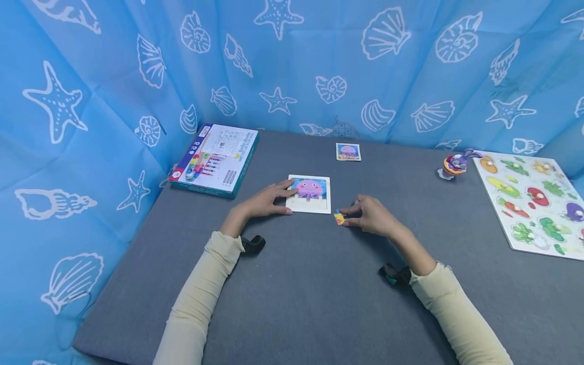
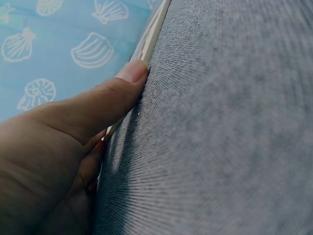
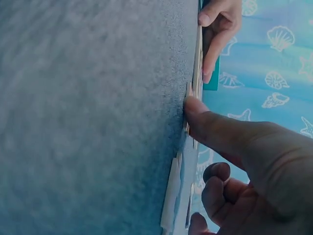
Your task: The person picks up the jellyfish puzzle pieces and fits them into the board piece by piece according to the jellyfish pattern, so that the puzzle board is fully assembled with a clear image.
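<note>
Pinches the piece [image 1: 339, 219] in the right hand [image 1: 373, 215], just beside the tray [image 1: 310, 205], off its corner toward the right and near edges of the worktop [image 1: 301, 284]; grips the tray's left side with the left hand [image 1: 266, 201].

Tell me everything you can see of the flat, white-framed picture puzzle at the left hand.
The flat, white-framed picture puzzle is nearly square, with a thin, pale, wood-like edge. A pink, octopus-like creature on blue fills the upper part; a bare cream strip runs along the near side. It lies on the dark grey, cloth-like tabletop. The bare left hand touches its left side.
</note>
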`<state>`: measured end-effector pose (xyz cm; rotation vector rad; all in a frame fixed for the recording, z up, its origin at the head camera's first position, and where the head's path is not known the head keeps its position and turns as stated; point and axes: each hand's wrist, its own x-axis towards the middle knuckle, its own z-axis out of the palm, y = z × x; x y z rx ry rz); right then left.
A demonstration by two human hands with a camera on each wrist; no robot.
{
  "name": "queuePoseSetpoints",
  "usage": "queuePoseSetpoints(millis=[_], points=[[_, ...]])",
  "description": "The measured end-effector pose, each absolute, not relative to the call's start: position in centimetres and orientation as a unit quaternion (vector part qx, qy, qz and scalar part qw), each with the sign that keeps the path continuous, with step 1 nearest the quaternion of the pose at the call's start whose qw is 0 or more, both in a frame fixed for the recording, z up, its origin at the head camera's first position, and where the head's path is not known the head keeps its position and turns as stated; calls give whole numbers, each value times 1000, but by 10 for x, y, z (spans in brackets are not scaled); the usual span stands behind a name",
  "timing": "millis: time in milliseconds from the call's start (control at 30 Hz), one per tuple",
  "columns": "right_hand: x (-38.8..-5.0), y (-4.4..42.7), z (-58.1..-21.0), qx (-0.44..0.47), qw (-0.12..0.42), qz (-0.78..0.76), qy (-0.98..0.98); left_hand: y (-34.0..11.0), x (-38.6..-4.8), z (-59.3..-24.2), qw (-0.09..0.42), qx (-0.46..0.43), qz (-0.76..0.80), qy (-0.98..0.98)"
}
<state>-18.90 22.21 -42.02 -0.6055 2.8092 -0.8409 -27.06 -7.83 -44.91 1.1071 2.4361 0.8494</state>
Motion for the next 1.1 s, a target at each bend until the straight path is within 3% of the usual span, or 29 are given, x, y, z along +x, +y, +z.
queuePoseSetpoints(millis=[433, 900, 1100], points=[[-193, 228, -419, -199, 105, -291, 930, -79, -271, -448, 175, 376, 279, 866], [-194, 228, -417, -171, 96, -272, 942, -84, -270, -445, 174, 348, 275, 879], [-200, 225, -417, -167, 57, -259, 949, -84, -270, -445, 169, 346, 281, 879]])
